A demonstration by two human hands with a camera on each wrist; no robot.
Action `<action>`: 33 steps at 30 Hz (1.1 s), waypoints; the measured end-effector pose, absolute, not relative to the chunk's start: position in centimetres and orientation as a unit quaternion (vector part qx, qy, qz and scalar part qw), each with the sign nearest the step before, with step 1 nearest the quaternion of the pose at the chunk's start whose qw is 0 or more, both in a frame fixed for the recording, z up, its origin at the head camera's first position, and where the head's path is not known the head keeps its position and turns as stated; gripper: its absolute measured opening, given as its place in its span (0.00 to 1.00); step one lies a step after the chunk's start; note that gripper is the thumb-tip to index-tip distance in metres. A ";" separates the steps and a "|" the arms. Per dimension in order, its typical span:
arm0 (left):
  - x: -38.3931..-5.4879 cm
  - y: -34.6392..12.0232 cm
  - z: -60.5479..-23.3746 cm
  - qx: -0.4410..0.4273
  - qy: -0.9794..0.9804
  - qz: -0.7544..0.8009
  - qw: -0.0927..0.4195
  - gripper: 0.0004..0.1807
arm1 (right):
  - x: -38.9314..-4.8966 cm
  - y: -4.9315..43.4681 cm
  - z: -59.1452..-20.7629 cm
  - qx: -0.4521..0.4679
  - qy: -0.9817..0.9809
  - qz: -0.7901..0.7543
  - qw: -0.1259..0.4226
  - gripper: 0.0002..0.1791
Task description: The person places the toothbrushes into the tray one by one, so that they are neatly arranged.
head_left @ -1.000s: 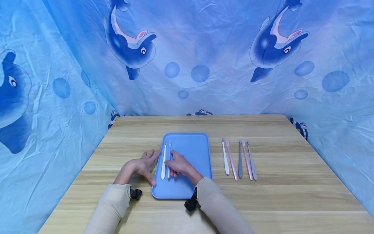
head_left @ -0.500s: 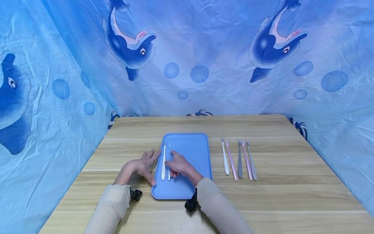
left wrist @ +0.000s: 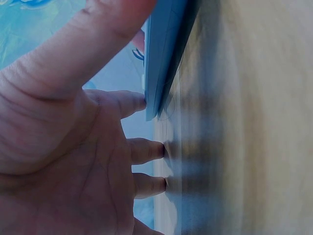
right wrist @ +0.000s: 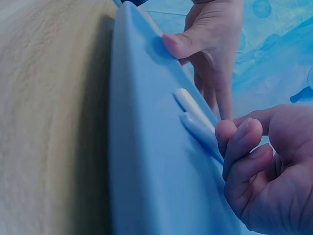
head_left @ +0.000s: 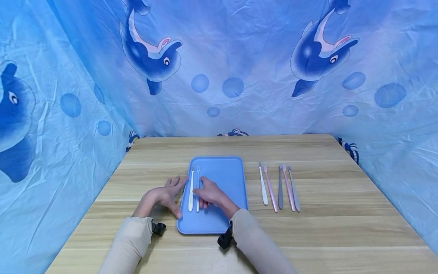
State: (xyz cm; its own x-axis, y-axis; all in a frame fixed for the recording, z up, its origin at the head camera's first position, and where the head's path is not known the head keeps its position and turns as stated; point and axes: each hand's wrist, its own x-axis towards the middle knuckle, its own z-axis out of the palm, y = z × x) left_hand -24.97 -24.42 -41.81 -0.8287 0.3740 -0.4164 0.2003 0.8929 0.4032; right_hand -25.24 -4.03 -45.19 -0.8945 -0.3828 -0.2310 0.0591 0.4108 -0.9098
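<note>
A blue tray (head_left: 222,171) lies on the table with two toothbrushes side by side near its left edge. The outer one is a white toothbrush (head_left: 191,196); the inner is a light blue toothbrush (head_left: 197,206). My right hand (head_left: 210,194) reaches in over the tray and pinches the light blue toothbrush at mid-handle, its other fingers curled under. In the right wrist view, the white handle (right wrist: 188,102) and blue handle (right wrist: 198,128) point towards the tray's near end. My left hand (head_left: 163,196) spreads its fingers at the left rim, thumb and index fingertip touching it.
To the right of the tray, several toothbrushes lie in a loose row on the wooden table (head_left: 328,228): a white toothbrush (head_left: 262,186), pink ones and grey ones. A blue dolphin-print curtain (head_left: 219,57) rises behind the table and along its sides.
Within my right hand's pinch, the light blue toothbrush has slid slightly towards me, nearly level with the white one. Both hands and the tray have stayed almost still.
</note>
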 end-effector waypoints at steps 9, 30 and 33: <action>-24.9 -24.4 -41.7 0.152 0.941 0.170 0.249 0.80 | -25.0 -3.6 -43.9 -0.108 0.813 -0.536 0.201 0.41; -24.9 -24.3 -41.7 0.148 0.941 0.175 0.247 0.81 | -23.9 -0.2 -39.4 -0.160 0.823 -0.521 0.159 0.39; -24.9 -24.3 -41.8 0.146 0.941 0.178 0.247 0.81 | -23.7 0.4 -38.9 -0.162 0.826 -0.517 0.152 0.39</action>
State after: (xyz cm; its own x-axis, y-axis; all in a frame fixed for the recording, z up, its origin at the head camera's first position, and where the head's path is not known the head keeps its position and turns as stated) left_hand -24.91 -24.31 -41.79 -0.8351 0.3635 -0.4129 0.1873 0.8936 0.4079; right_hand -23.70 0.42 -38.85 -0.9016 -0.4244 -0.0834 -0.1103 0.4121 -0.9045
